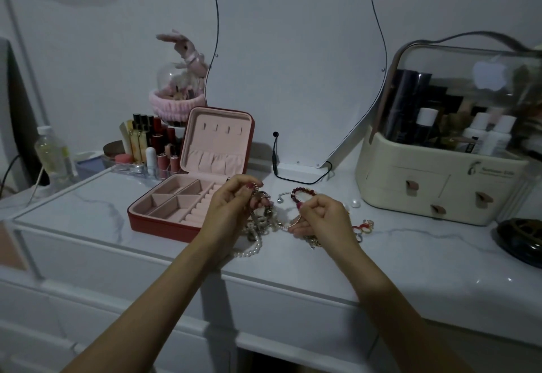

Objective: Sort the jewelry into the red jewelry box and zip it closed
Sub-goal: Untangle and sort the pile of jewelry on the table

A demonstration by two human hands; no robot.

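The red jewelry box point(164, 223) lies open on the marble tabletop, its pink compartments bare and its lid upright. Just right of it, my left hand point(231, 205) pinches a silver chain point(259, 196) lifted from a tangled heap of jewelry point(264, 223). My right hand point(322, 217) pinches another part of a chain point(294, 221) above the heap. A dark red bead bracelet point(303, 192) lies behind my right hand. A pearl strand point(252, 251) trails toward the table's front edge. Coloured rings point(365, 226) and a single pearl point(356, 204) sit to the right.
A curved mirror point(293, 64) with a black cable point(293, 177) stands behind. A cream cosmetics organizer point(440, 185) fills the right side. Lipsticks and bottles point(152, 143) crowd the back left beside a plastic bottle point(52, 155). A dark round object point(522, 237) sits far right.
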